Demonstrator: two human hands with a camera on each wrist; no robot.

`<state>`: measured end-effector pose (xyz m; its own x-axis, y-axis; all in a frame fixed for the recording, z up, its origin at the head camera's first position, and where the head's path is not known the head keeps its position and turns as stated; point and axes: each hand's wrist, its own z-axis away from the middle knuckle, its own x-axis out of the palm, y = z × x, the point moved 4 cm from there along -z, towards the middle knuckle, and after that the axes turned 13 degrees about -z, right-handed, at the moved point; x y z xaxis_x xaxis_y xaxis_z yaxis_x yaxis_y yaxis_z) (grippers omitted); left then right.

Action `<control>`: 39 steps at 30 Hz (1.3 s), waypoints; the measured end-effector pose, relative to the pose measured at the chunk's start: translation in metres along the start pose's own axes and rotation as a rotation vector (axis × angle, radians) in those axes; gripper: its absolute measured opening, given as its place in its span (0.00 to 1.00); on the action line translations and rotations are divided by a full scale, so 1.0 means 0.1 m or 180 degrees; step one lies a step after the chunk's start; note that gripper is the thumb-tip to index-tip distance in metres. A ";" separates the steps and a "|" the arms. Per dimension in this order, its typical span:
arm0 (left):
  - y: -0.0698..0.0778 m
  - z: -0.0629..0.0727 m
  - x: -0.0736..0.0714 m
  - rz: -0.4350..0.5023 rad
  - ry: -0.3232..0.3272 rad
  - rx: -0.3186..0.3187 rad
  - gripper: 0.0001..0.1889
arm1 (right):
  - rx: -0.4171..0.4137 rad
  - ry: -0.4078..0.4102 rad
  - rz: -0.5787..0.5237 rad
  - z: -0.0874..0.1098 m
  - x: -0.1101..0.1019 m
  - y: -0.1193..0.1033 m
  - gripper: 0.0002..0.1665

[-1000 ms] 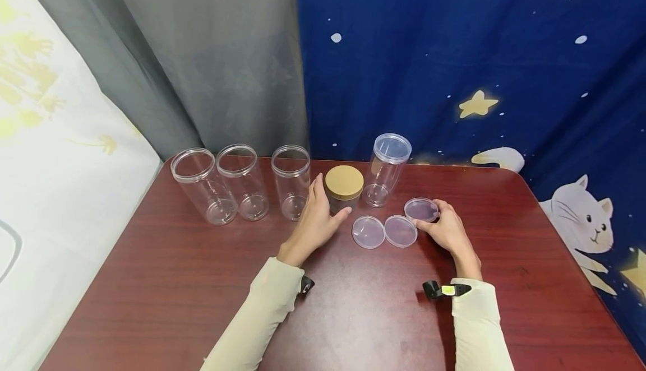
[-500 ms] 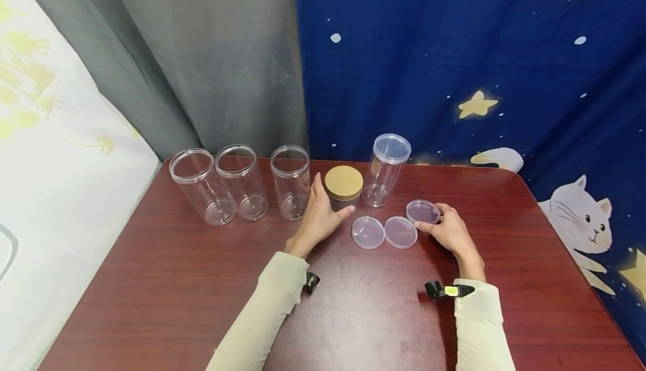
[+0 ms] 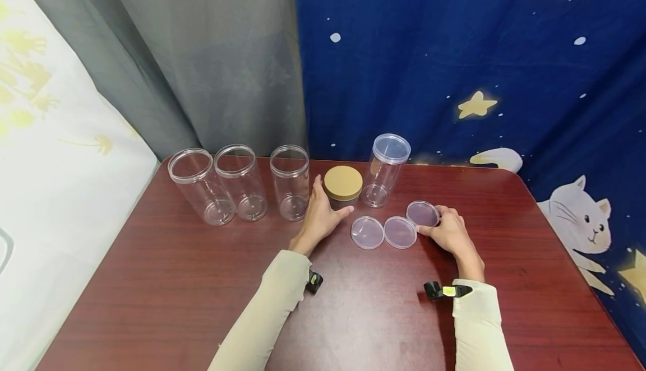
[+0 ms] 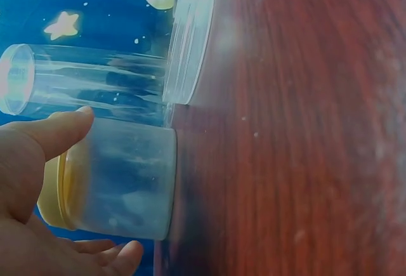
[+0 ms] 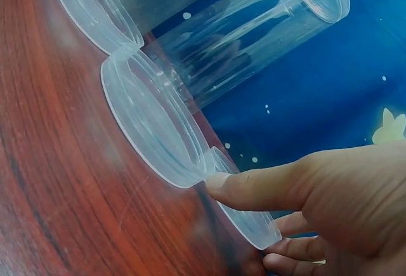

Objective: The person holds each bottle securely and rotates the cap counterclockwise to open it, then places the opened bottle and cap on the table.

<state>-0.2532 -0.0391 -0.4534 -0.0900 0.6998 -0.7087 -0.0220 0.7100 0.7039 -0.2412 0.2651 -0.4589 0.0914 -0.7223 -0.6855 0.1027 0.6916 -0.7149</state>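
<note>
My left hand (image 3: 320, 219) is curved loosely about the near left side of a short jar with a gold lid (image 3: 343, 182). Its thumb and fingers lie on either side of that jar, and the left wrist view leaves contact unclear. My right hand (image 3: 451, 231) holds a round clear lid (image 3: 422, 214) by its rim, thumb at the near edge and fingers at the right. Two more clear lids, a middle one (image 3: 401, 232) and a left one (image 3: 368, 233), lie side by side on the table. The right wrist view shows the thumb (image 5: 254, 187) close to the middle lid.
Behind the lids stands a tall clear jar (image 3: 386, 172) with its top covered. Three tall clear jars without lids, the nearest to my left hand being one jar (image 3: 291, 186), stand at the back left. Curtains (image 3: 429, 68) hang behind the reddish-brown table (image 3: 373, 315).
The lid in my right hand has come slightly nearer and lower, with the hand moving along. My left forearm has shifted a little to the right, while the left hand stays by the short jar.
</note>
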 end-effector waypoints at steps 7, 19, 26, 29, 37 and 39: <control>-0.01 -0.03 0.04 0.0013 0.0022 -0.0030 0.58 | -0.0049 0.0024 0.0039 0.00 0.01 0.00 0.47; -0.05 -0.05 0.09 0.0105 -0.0019 -0.0092 0.53 | -0.0087 0.0034 0.0028 -0.03 0.03 0.01 0.45; -0.03 -0.05 0.06 -0.0199 -0.0041 -0.0063 0.57 | -0.0056 0.0011 0.0062 -0.02 0.03 0.01 0.46; 0.01 -0.02 0.04 -0.0324 -0.0060 -0.0020 0.55 | -0.0067 0.0012 0.0063 -0.02 0.03 0.00 0.47; 0.07 0.08 -0.05 -0.0255 0.0064 0.0104 0.50 | -0.0084 0.0026 0.0040 -0.02 0.02 0.02 0.46; 0.09 0.11 -0.07 -0.0203 0.0073 0.0120 0.51 | -0.0094 0.0029 0.0047 -0.02 0.02 0.03 0.46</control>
<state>-0.2422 -0.0372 -0.4425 -0.1123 0.6512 -0.7505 0.0091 0.7559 0.6546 -0.2428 0.2653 -0.4625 0.0837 -0.7119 -0.6973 0.0721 0.7022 -0.7083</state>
